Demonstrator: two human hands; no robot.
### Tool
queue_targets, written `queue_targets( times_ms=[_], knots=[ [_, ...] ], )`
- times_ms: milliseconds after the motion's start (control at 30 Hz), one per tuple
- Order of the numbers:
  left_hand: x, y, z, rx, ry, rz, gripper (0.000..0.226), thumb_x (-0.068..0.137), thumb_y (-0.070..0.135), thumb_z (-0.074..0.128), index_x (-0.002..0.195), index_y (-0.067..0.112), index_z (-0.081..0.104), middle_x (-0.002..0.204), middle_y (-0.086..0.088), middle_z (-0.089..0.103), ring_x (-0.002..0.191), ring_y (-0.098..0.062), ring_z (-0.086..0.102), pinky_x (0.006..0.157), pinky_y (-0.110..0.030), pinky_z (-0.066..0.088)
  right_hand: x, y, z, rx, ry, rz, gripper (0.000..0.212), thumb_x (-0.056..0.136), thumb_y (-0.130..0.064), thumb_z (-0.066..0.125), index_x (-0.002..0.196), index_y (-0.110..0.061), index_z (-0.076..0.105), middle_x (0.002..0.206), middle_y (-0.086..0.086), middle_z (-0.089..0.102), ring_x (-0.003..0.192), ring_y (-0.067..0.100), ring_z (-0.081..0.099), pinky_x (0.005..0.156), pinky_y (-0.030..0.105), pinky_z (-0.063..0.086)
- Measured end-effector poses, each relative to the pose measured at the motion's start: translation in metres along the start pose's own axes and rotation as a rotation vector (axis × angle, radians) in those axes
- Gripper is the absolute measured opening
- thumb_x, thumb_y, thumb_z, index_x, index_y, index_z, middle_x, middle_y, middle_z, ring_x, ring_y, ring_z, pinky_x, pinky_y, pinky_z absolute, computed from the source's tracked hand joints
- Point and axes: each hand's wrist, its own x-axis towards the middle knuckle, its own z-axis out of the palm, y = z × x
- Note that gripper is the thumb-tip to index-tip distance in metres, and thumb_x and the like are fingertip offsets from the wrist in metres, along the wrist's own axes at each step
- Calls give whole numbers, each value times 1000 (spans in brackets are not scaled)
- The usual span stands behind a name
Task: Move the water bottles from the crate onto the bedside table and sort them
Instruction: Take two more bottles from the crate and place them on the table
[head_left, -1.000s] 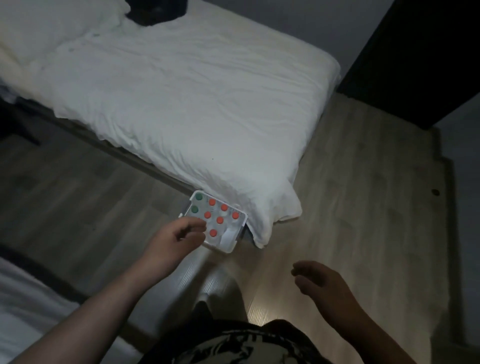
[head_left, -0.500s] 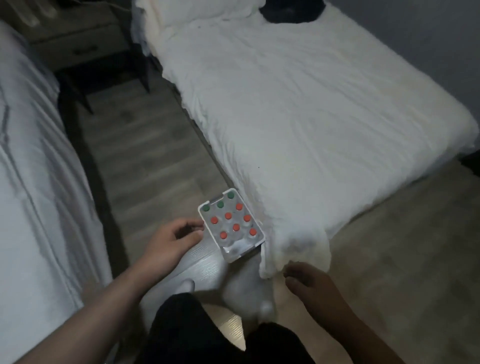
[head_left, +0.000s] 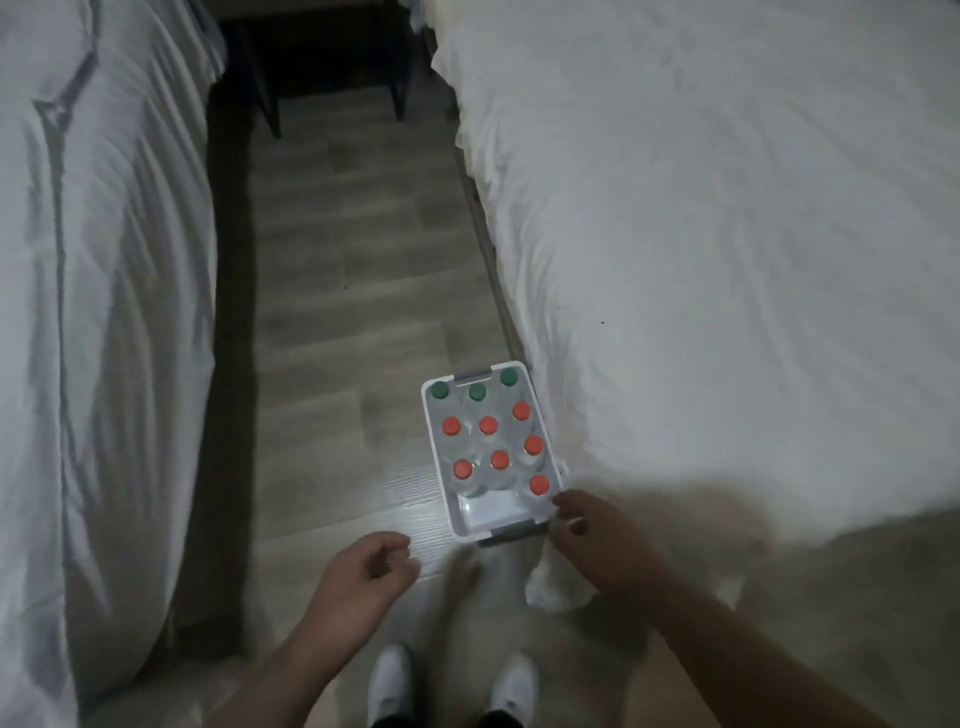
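A white crate (head_left: 434, 457) with grey handles stands on the wood floor against the right bed. Clear water bottles stand upright in it: three with green caps (head_left: 477, 392) along the far end, several with red caps (head_left: 488, 425) nearer me. The near end of the crate holds no bottle. My right hand (head_left: 597, 540) reaches to the crate's near right corner, fingertips at the rim by the grey handle, holding nothing. My left hand (head_left: 363, 574) hovers left of the crate over the floor, fingers loosely curled and empty.
Two white-covered beds, the left bed (head_left: 104, 312) and the right bed (head_left: 727, 260), flank a narrow floor aisle (head_left: 358, 286). Dark legs of a bedside table (head_left: 270, 111) show at the aisle's far end. My white shoes (head_left: 389, 686) stand just short of the crate.
The view has swung round to look down the aisle, and I have come closer to the crate. My right hand has reached to its near right corner; my left hand has dropped back from it.
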Motion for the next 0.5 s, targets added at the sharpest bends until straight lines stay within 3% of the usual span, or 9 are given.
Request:
queue_targets(
  times_ms=[67,133,233,333,433,500],
  knots=[
    [44,-22,19,47,-3,17,23,78,3,76,98,8,67,88,-2,67,81,-17,62,65,-7,46,41,20,26,-60,-7,14,45,87,-28,60,131,-23,52,129,-1,58,109,15,59,97,24,42],
    [87,-38,36,123,-19,76,36,74,16,80,104,19,62,98,5,65,87,-12,63,75,-14,49,80,37,46,-209,30,7,45,87,-34,58,131,-28,50,131,-2,55,118,20,55,102,29,39],
    [145,-50,59,211,-35,188,39,76,17,78,107,27,56,96,14,60,87,-9,60,78,-23,47,128,57,70,-383,72,7,43,82,-42,58,121,-27,52,121,3,60,109,26,59,91,31,46],
    [186,-51,82,314,-24,293,40,77,13,74,114,16,59,101,8,56,87,-16,58,80,-28,48,156,72,86,-375,116,14,31,79,-45,61,101,-24,54,108,3,65,99,28,63,76,29,45],
    [220,-64,99,461,-78,342,32,73,17,74,103,12,63,101,1,64,89,-22,63,79,-31,51,171,81,101,-400,144,-7,24,83,-40,62,89,-23,46,102,4,66,97,28,63,70,26,37],
    [237,-72,109,567,-108,344,26,68,18,74,91,12,64,94,-7,64,85,-27,64,70,-26,46,176,83,106,-357,178,7,26,81,-38,64,85,-24,43,98,4,67,95,29,63,73,27,43]
  ],
)
